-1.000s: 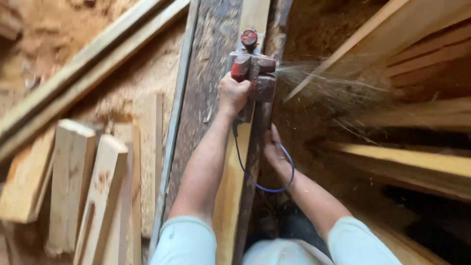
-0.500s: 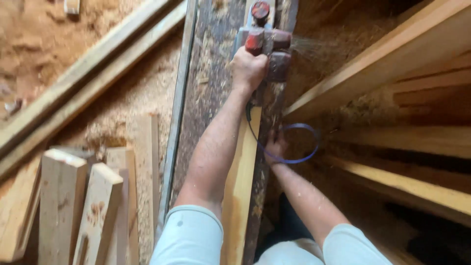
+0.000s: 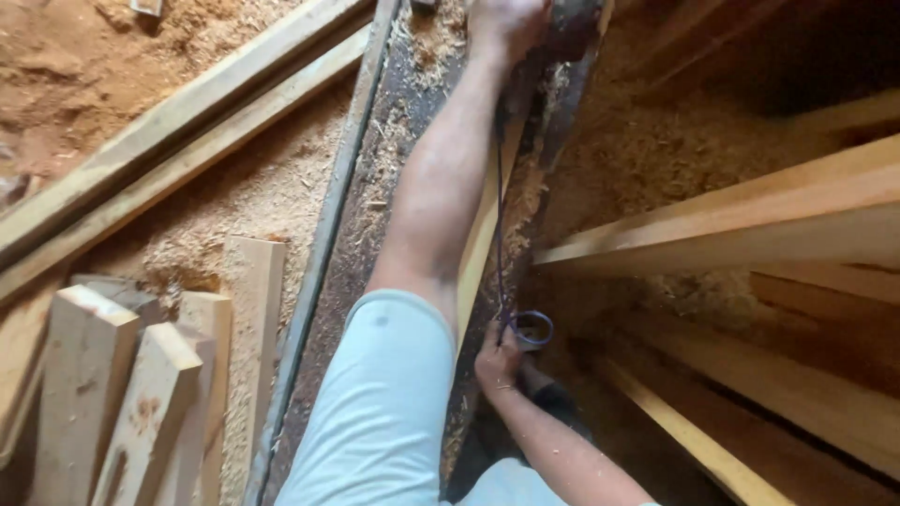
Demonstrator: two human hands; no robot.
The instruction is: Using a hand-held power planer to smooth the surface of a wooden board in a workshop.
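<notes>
Offcuts [image 3: 103,375] lay in sawdust at left as a worker's left hand [image 3: 506,23], fingers wrapped around a tool mostly out of frame, reached far along the plank [image 3: 483,234] on the bench [image 3: 375,215]; the right hand [image 3: 499,361] pinched the blue cord [image 3: 525,328], which apparently needed feeding forward.

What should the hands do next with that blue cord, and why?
Probably let out more cord: the left hand is stretched far up the plank, and the right hand holds the cord's loop, which runs almost straight.
</notes>
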